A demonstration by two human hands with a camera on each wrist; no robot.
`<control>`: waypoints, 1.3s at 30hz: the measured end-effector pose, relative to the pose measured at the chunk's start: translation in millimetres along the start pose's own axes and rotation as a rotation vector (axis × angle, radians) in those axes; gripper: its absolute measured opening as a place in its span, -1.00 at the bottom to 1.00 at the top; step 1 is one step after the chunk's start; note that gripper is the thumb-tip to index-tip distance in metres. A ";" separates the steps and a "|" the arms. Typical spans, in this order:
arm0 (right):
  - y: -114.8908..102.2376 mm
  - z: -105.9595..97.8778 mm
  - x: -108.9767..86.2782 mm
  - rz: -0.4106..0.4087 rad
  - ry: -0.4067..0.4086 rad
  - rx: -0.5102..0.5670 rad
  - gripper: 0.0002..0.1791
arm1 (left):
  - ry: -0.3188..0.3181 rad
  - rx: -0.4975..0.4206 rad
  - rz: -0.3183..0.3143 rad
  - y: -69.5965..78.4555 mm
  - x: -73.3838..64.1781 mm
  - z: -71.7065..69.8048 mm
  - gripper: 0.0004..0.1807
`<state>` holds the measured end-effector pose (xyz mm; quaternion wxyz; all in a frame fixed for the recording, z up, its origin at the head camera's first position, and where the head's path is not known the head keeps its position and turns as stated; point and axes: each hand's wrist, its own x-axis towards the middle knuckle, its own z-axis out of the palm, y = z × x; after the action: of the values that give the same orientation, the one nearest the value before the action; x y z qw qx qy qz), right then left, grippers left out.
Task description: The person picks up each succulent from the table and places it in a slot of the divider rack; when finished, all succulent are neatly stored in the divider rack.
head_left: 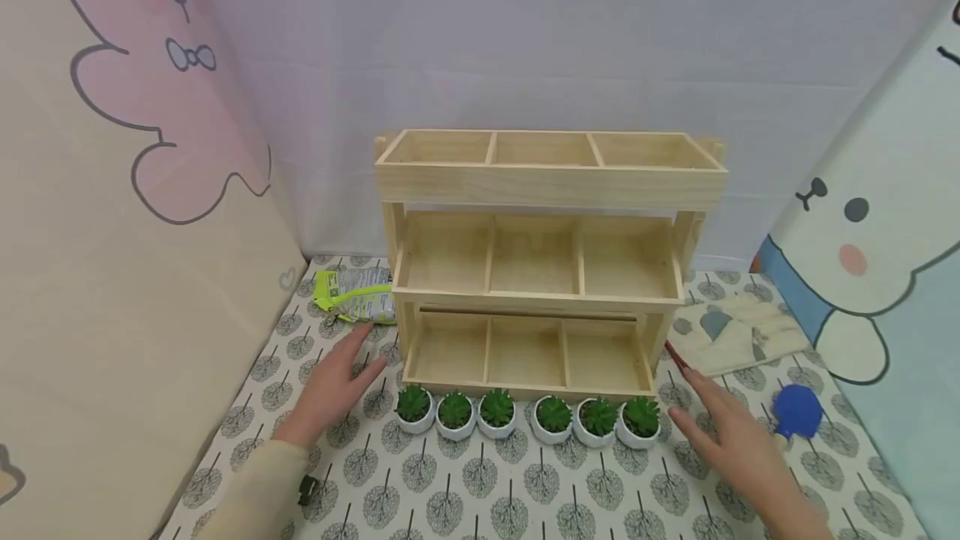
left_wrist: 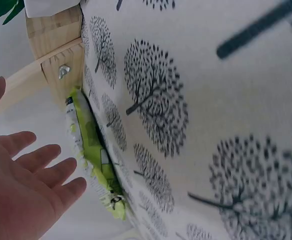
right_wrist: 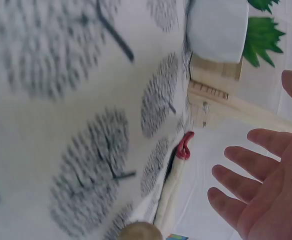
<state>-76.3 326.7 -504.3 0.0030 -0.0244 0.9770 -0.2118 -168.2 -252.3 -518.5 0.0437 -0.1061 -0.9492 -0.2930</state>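
Observation:
My left hand, fingers straight and spread, is held beside the left end of a wooden three-tier planter shelf. It holds nothing; a green and grey bag lies beyond its fingertips. On the other side, my right hand is likewise spread and holds nothing. Closest to it are a folded cream glove with a red edge and a blue-headed tool. Between the hands, several small succulents in white pots, such as the leftmost pot and the rightmost pot, line the shelf's front.
Each shelf tier is split into three compartments by thin dividers. A patterned tree-print cloth covers the table. A small black object lies by the left forearm. White fabric hangs behind, with cartoon-printed panels at both sides.

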 end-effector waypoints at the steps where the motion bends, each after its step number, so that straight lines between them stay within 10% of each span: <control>1: -0.9 1.5 -1.6 0.003 -0.003 0.011 -0.07 | -0.006 -0.020 -0.015 0.1 1.5 2.1 -0.15; 24: -23.0 35.3 -25.3 0.057 0.030 0.193 -0.11 | -0.106 -0.385 -0.144 15.7 27.1 37.6 -0.18; 39: -39.5 45.0 -15.3 0.088 0.032 0.285 -0.04 | -0.095 -0.440 -0.263 27.7 29.0 45.5 -0.28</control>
<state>-58.5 272.9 -529.0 0.0004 0.0223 0.9371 -0.3484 -191.1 -199.1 -536.6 -0.0635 -0.0023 -0.8693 -0.4902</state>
